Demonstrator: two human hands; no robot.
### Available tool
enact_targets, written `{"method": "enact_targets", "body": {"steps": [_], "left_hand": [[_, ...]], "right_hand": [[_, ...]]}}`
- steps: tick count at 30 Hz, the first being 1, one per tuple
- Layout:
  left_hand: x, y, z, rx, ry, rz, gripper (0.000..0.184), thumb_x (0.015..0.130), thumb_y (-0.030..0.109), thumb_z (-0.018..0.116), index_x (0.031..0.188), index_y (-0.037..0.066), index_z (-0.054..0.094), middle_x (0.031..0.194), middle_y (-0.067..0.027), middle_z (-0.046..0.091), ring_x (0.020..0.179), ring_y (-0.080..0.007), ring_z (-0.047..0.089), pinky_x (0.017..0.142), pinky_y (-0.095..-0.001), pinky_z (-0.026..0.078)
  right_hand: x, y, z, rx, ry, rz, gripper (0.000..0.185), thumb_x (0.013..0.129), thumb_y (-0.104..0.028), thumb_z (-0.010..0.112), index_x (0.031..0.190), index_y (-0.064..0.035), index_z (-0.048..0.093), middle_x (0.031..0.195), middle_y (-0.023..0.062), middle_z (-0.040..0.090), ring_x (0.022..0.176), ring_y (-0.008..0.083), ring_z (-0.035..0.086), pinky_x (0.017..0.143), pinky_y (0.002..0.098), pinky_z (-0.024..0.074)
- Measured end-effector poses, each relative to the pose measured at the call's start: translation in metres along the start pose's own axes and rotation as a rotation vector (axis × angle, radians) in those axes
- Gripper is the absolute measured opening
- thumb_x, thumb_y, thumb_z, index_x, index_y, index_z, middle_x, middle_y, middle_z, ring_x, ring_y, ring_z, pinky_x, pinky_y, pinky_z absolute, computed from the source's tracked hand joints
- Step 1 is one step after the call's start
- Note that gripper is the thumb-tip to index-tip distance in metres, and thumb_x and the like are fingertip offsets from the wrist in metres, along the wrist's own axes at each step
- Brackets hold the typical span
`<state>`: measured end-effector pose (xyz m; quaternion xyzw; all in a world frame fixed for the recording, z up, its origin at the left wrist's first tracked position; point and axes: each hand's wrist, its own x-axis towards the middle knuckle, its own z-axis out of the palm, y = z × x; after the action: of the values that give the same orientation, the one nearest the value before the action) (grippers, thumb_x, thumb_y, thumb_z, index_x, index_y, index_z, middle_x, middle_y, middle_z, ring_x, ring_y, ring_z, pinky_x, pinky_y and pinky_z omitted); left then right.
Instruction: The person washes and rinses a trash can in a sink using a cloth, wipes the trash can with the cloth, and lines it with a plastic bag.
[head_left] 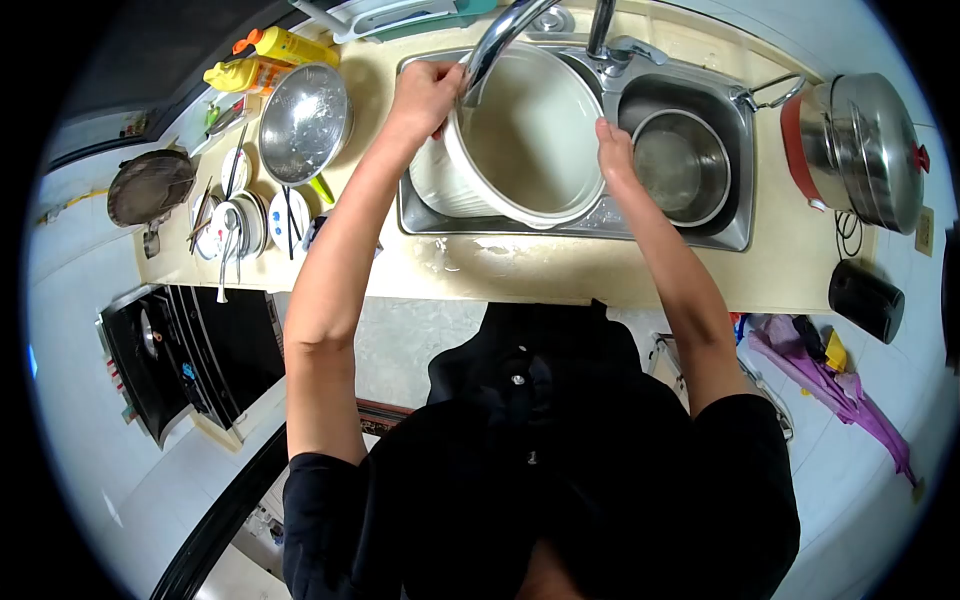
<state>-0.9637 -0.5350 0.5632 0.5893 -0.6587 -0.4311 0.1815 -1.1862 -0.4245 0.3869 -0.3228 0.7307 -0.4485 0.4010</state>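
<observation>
A large white bucket (pixel 530 130) is held tilted over the left basin of the steel sink (pixel 740 190), its open mouth facing me. At its upper left rim my left hand (pixel 428 97) is closed around the edge. My right hand (pixel 615 155) presses on the bucket's right side, fingers mostly hidden behind it. The curved chrome faucet (pixel 500 40) passes in front of the rim near my left hand. In the right basin sits a round metal pot (pixel 682 167).
Left on the counter (pixel 480 262) are a metal bowl (pixel 304 122), stacked dishes (pixel 250 222) with chopsticks, and yellow bottles (pixel 290 46). A lidded steamer (pixel 870 150) stands at the right. A dark pan (pixel 150 188) is at the far left. Water puddles lie on the front edge.
</observation>
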Motion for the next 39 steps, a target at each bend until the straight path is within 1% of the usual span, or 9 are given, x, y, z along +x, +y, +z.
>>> {"method": "enact_targets", "body": {"steps": [9, 12, 15, 20, 22, 26, 29, 31, 39], "left_hand": [[-0.007, 0.03, -0.03, -0.044, -0.208, -0.158, 0.032, 0.087, 0.023, 0.052, 0.088, -0.007, 0.062, 0.054, -0.0077, 0.055, 0.035, -0.0132, 0.049, 0.029, -0.0246, 0.04], [-0.016, 0.04, -0.028, -0.058, -0.252, -0.224, 0.032, 0.09, 0.023, 0.05, 0.088, -0.007, 0.06, 0.06, -0.0083, 0.057, 0.037, -0.0132, 0.051, 0.031, -0.0247, 0.043], [-0.021, 0.041, -0.025, -0.089, -0.302, -0.276, 0.032, 0.091, 0.022, 0.048, 0.094, -0.009, 0.057, 0.066, -0.0128, 0.059, 0.042, -0.0168, 0.056, 0.034, -0.0266, 0.049], [-0.025, 0.043, -0.018, -0.259, -0.286, -0.321, 0.033, 0.091, 0.019, 0.047, 0.097, -0.014, 0.052, 0.068, -0.0165, 0.059, 0.047, -0.0234, 0.061, 0.042, -0.0283, 0.054], [-0.027, 0.045, -0.017, -0.292, -0.292, -0.319, 0.032, 0.091, 0.017, 0.048, 0.099, -0.014, 0.051, 0.068, -0.0165, 0.059, 0.048, -0.0242, 0.061, 0.044, -0.0283, 0.055], [-0.035, 0.048, -0.019, -0.313, -0.312, -0.346, 0.031, 0.089, 0.014, 0.051, 0.103, -0.013, 0.048, 0.069, -0.0163, 0.059, 0.051, -0.026, 0.063, 0.049, -0.0298, 0.056], [-0.029, 0.034, -0.017, -0.314, -0.362, -0.385, 0.031, 0.089, 0.014, 0.052, 0.104, -0.013, 0.048, 0.07, -0.0171, 0.06, 0.053, -0.0263, 0.063, 0.052, -0.031, 0.057], [-0.029, 0.028, -0.011, -0.331, -0.364, -0.386, 0.029, 0.089, 0.013, 0.051, 0.103, -0.012, 0.049, 0.072, -0.0182, 0.061, 0.055, -0.0259, 0.064, 0.052, -0.0308, 0.057], [-0.027, 0.031, 0.003, -0.358, -0.399, -0.381, 0.018, 0.087, 0.001, 0.042, 0.098, -0.011, 0.05, 0.076, -0.0218, 0.061, 0.062, -0.0291, 0.065, 0.059, -0.0367, 0.058]], "right_hand": [[0.005, 0.02, 0.057, 0.076, -0.239, 0.172, 0.06, 0.089, -0.051, 0.04, 0.091, 0.0049, 0.062, 0.085, 0.0215, 0.064, 0.084, 0.0324, 0.06, 0.077, 0.0394, 0.0426], [0.001, -0.002, 0.062, -0.13, -0.355, 0.316, 0.066, 0.09, -0.053, 0.033, 0.105, 0.0066, 0.057, 0.109, 0.0256, 0.057, 0.105, 0.0362, 0.054, 0.089, 0.0407, 0.0393], [0.009, -0.004, 0.088, -0.083, -0.467, 0.375, 0.069, 0.09, -0.053, 0.027, 0.11, 0.0062, 0.056, 0.116, 0.0274, 0.053, 0.111, 0.038, 0.05, 0.093, 0.0419, 0.0371], [0.021, 0.004, 0.125, -0.306, -0.542, 0.09, 0.057, 0.093, -0.044, 0.026, 0.112, -0.0002, 0.057, 0.117, 0.0239, 0.053, 0.11, 0.0377, 0.05, 0.093, 0.0426, 0.0376], [0.007, 0.004, 0.131, 0.002, -0.354, -0.115, 0.049, 0.093, -0.04, 0.031, 0.101, 0.0003, 0.057, 0.101, 0.0225, 0.06, 0.099, 0.037, 0.055, 0.084, 0.0408, 0.0414], [-0.005, 0.009, 0.142, 0.033, -0.449, -0.041, 0.042, 0.093, -0.036, 0.033, 0.101, -0.0025, 0.057, 0.103, 0.0217, 0.059, 0.098, 0.0357, 0.056, 0.082, 0.0405, 0.042], [0.001, 0.046, 0.171, -0.028, -0.604, -0.305, 0.046, 0.092, -0.035, 0.032, 0.1, 0.0, 0.06, 0.099, 0.022, 0.061, 0.093, 0.0349, 0.058, 0.08, 0.0387, 0.0429], [0.003, 0.06, 0.195, 0.273, -0.724, -0.164, 0.052, 0.092, -0.04, 0.031, 0.102, 0.003, 0.059, 0.099, 0.0249, 0.061, 0.094, 0.036, 0.058, 0.081, 0.04, 0.0428], [0.012, 0.102, 0.211, 0.053, -0.673, -0.462, 0.051, 0.093, -0.039, 0.034, 0.101, 0.0051, 0.059, 0.096, 0.0226, 0.062, 0.093, 0.0324, 0.059, 0.08, 0.0382, 0.0432]]}}
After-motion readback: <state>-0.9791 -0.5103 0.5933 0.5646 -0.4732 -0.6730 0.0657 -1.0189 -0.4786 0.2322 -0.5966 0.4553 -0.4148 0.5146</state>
